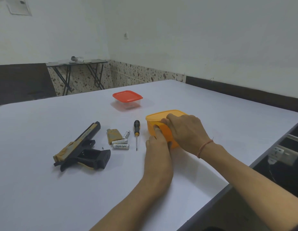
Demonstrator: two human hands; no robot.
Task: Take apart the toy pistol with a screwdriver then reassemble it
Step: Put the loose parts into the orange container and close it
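**Orange tub held in both hands while the toy pistol waits untouched**

Orange plastic fills both hands: a lidded orange plastic container [159, 125] at centre right of the frame is gripped by the right hand [186, 130], draped over its lid and far side, and by the left hand [157, 140], whose fingers [156, 129] are pressed against its near wall. Both hands are closed on this tub, none on the task's object.

A black and tan plastic toy pistol [81, 147] is seen lying flat on the white table [44, 189] at lower left of centre, well apart from both hands. Its grip cavity appears open. Between pistol and hands are laid a tan battery cover [112, 135], three white AA batteries [121, 146], a tiny dark screw [102, 148] and a black-handled screwdriver [136, 134]. A red-lidded clear container [127, 99] stands further up the frame.

The pistol is judged light, rigid and hollow, its smooth shell liable to slide on the table; it would best be steadied by the slide or grip, clear of the screw holes. The loose screw could easily be lost.
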